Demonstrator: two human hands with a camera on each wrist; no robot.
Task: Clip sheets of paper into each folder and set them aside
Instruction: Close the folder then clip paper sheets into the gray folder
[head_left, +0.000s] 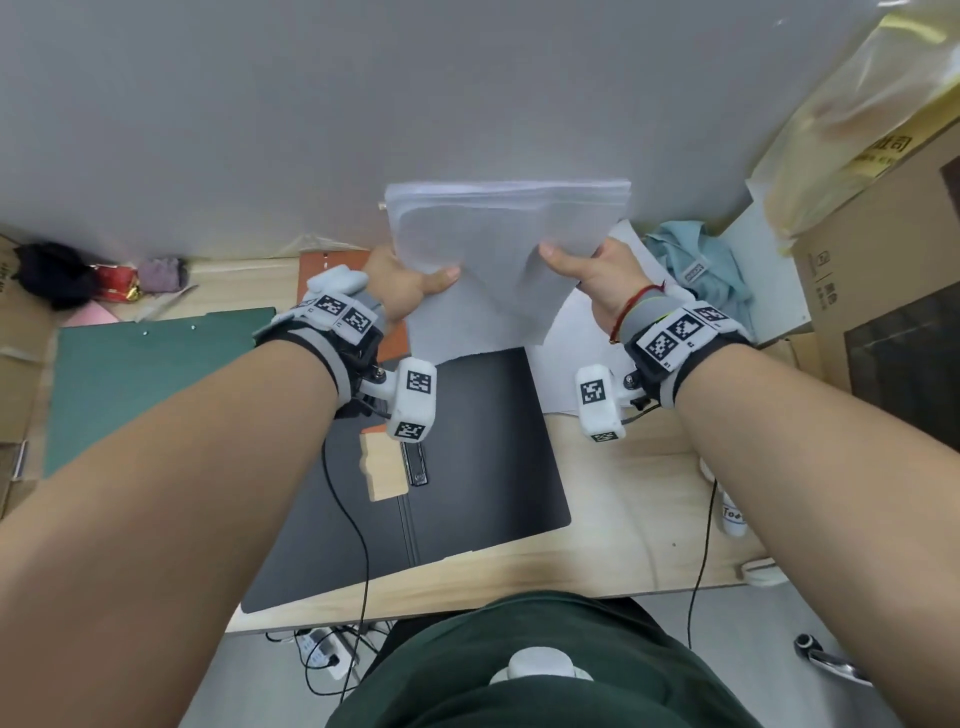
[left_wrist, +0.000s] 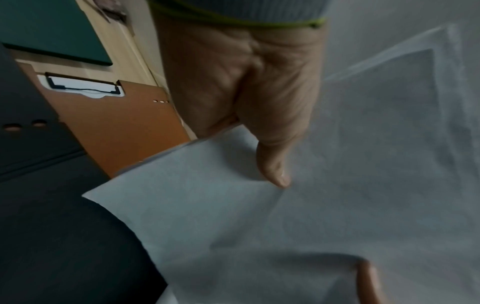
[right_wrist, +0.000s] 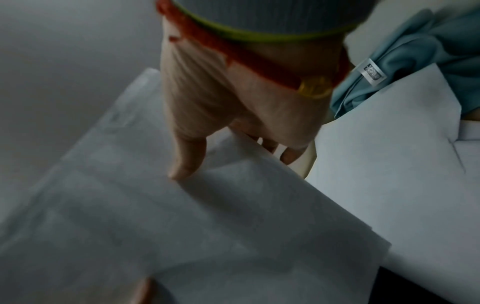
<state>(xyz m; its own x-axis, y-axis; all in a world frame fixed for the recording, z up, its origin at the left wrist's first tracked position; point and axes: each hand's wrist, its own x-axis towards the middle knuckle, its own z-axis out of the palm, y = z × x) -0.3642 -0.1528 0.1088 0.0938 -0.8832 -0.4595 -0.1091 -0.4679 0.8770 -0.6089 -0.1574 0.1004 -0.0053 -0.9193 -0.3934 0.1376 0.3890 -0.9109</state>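
A folder (head_left: 467, 467) lies open on the desk (head_left: 634, 499), another folder (head_left: 156, 374) to its left, loose paper (head_left: 571, 358) to its right.

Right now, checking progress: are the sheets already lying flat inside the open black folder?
No: both the left hand and right hand hold the sheets up above the black folder.

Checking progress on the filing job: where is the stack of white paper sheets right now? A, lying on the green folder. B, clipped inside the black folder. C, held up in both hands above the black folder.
C: the left hand and right hand hold the stack of white paper sheets above the open black folder.
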